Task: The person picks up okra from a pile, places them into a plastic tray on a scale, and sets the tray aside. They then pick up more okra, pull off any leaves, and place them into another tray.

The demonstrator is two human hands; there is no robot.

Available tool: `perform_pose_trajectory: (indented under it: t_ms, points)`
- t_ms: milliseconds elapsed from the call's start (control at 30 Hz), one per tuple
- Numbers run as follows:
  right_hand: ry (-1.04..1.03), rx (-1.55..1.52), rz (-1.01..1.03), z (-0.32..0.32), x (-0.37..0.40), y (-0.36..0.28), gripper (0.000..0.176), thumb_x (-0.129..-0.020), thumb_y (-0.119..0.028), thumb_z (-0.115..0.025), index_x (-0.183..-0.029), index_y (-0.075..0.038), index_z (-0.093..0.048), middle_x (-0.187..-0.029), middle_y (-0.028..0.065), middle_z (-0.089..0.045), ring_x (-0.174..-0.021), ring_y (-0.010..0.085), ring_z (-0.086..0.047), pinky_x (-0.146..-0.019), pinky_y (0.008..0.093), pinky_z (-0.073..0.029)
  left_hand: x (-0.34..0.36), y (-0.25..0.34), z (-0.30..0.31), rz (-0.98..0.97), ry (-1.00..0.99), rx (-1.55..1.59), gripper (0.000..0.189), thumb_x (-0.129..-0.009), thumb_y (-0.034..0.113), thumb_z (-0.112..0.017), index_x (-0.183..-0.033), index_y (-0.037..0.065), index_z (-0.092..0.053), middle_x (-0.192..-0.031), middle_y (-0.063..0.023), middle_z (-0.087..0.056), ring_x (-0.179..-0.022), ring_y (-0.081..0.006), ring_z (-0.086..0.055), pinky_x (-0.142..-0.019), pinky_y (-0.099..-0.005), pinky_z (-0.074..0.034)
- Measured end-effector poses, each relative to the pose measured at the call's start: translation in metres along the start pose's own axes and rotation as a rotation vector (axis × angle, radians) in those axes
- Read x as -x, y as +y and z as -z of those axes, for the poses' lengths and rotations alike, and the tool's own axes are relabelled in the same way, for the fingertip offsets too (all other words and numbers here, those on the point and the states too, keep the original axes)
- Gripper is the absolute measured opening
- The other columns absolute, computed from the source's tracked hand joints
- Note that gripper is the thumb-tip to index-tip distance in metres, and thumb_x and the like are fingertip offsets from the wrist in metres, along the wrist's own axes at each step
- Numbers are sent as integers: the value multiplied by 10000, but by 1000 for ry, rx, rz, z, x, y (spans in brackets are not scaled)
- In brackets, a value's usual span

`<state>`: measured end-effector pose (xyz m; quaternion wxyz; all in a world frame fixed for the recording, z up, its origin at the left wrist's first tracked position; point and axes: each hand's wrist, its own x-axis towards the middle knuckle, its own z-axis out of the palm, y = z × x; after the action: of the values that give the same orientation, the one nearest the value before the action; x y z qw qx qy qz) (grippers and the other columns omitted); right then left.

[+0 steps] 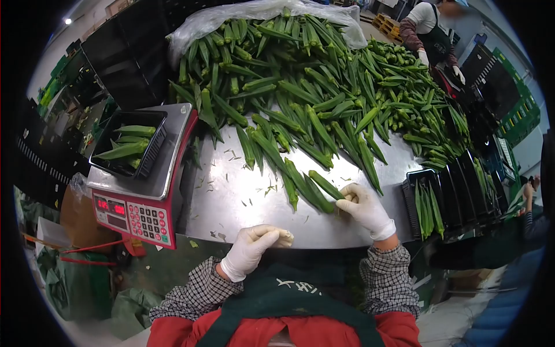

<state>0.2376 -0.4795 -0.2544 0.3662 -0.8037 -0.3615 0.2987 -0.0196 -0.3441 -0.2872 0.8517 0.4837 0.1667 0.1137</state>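
One okra pod (326, 185) is pinched in the right hand's (364, 209) gloved fingers, over the metal table (243, 202); the left hand's (254, 250) fingers curl together near the table's edge, seemingly empty.

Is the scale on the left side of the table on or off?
On: the scale's display glows with red digits, though they are too blurred to read reliably.

Glare whitens patches of the metal table (231, 202), while fisheye distortion bends the edges toward black corners.
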Motion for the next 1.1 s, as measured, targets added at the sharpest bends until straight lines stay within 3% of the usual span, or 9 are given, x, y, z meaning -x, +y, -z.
perform_pose_trajectory:
  t_ms: [67, 167, 233, 300, 433, 633, 700, 933, 1100]
  points:
    - [46, -45, 134, 2, 14, -20, 201, -756, -98, -678, -928, -8, -626, -867, 131, -585, -743, 226, -578, -677, 334, -466, -3, -5, 5, 54, -56, 157, 414, -980, 301, -465, -1179, -52, -549, -1085, -183, -631, -985, -246, -632, -885, -355, -509]
    - [38, 250, 758, -17, 22, -46, 221, -742, -80, -676, -953, -44, -625, -892, 118, -584, -816, 267, -580, -725, 352, -473, -13, 8, 1, 331, -372, 746, 503, -980, 349, -450, -1288, -48, -435, -1103, -211, -612, -991, -276, -628, -854, -364, -528]
    - [21, 356, 828, -33, 26, -63, 245, -736, -83, -673, -974, -69, -621, -905, 113, -586, -883, 299, -572, -768, 368, -475, -18, 3, 4, 346, -471, 786, 500, -978, 321, -460, -1321, -37, -391, -1070, -184, -619, -952, -265, -636, -776, -339, -548]
    - [177, 346, 752, -38, 17, -55, 269, -732, -119, -690, -985, -62, -621, -914, 112, -574, -865, 297, -569, -749, 386, -474, -21, -8, 12, 268, -543, 721, 464, -978, 282, -467, -1309, -36, -403, -1038, -157, -623, -914, -250, -640, -730, -326, -550]
    - [226, 523, 556, -46, 6, -34, 301, -711, -190, -710, -963, -52, -621, -932, 104, -559, -839, 299, -551, -712, 408, -461, -13, -2, 15, -13, -160, 653, 267, -948, 154, -517, -1177, 16, -500, -943, -96, -614, -786, -192, -610, -682, -289, -516]
    - [465, 760, 558, -43, -25, -14, 193, -708, -191, -678, -839, -59, -625, -946, 103, -560, -832, 292, -533, -703, 395, -436, -14, -9, 25, 0, -88, 643, 181, -939, 140, -537, -1084, 35, -567, -1029, -125, -625, -895, -224, -626, -776, -347, -529]
    - [494, 556, 584, -33, -26, -14, 113, -720, -95, -657, -806, -36, -612, -913, 108, -579, -839, 296, -546, -734, 400, -442, -15, -13, 30, 2, -98, 655, 226, -954, 159, -515, -1136, 30, -547, -1086, -145, -625, -962, -249, -633, -825, -378, -533]
    - [-17, -256, 272, -8, 17, -75, 98, -847, -24, -594, -939, 4, -612, -807, 69, -581, -736, 122, -564, -651, 226, -449, -20, 0, 26, 100, -171, 651, 467, -995, 313, -399, -1340, -1, -382, -1252, -209, -529, -1132, -299, -558, -941, -434, -479]
    - [-56, -40, 543, -13, -3, -101, 61, -862, -29, -601, -907, 11, -613, -829, 47, -591, -735, 94, -548, -639, 229, -437, -19, -3, 31, 115, -245, 563, 506, -993, 323, -391, -1365, -18, -354, -1326, -227, -466, -1197, -341, -498, -993, -475, -426]
